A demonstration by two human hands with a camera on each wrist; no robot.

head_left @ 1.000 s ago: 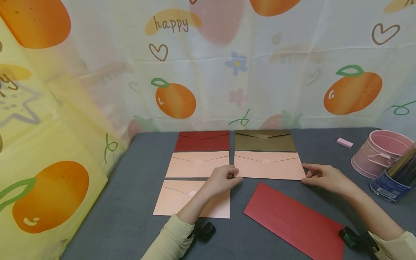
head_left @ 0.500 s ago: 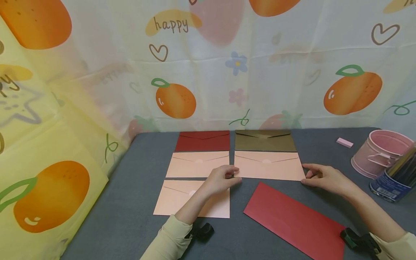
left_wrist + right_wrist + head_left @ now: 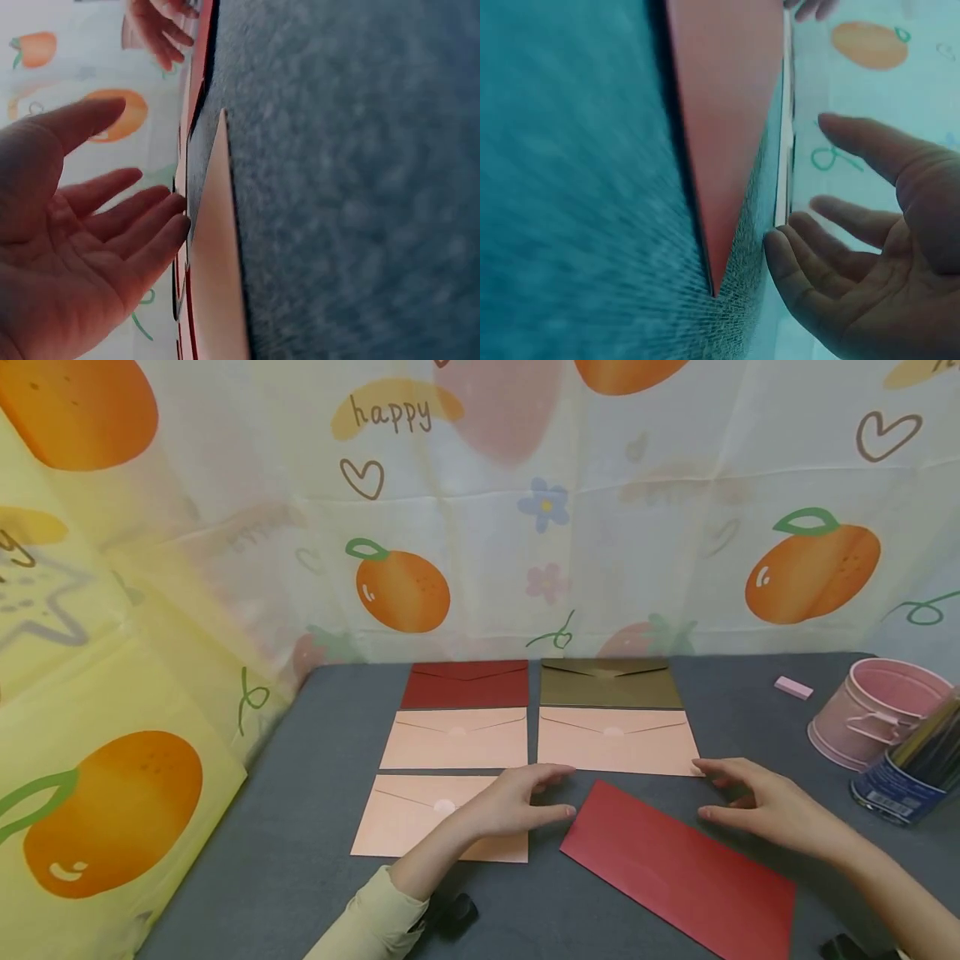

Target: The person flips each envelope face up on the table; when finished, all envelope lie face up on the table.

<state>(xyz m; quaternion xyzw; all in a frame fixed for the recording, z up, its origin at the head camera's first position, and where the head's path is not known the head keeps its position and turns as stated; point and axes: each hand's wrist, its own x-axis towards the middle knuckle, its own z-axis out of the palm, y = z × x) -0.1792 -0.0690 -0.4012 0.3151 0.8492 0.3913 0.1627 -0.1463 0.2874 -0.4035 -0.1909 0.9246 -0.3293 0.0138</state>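
In the head view my left hand (image 3: 517, 806) hovers with parted fingers over the right side of the lower-left pink envelope (image 3: 393, 827), and its fingertips point toward the loose red envelope (image 3: 682, 872). My right hand (image 3: 761, 802) is spread too, its index fingertip by the lower right corner of the right-hand pink envelope (image 3: 618, 747). Neither hand holds anything. The red envelope lies slanted between my forearms. Both wrist views show relaxed, separated fingers; the left hand's (image 3: 112, 247) are near a pink envelope (image 3: 217, 262), the right hand's (image 3: 862, 247) beside the red one (image 3: 727, 112).
Behind these lie a third pink envelope (image 3: 453, 747), a dark red one (image 3: 465, 689) and an olive one (image 3: 611, 685), in two columns. A pink bucket (image 3: 855, 718), a blue container of pencils (image 3: 900, 789) and a pink eraser (image 3: 793, 688) stand right. A fruit-printed cloth (image 3: 637, 560) hangs behind.
Both hands have left the side edges of the right-hand pink envelope and drawn back toward me, fingers opening. That envelope has stayed in place.
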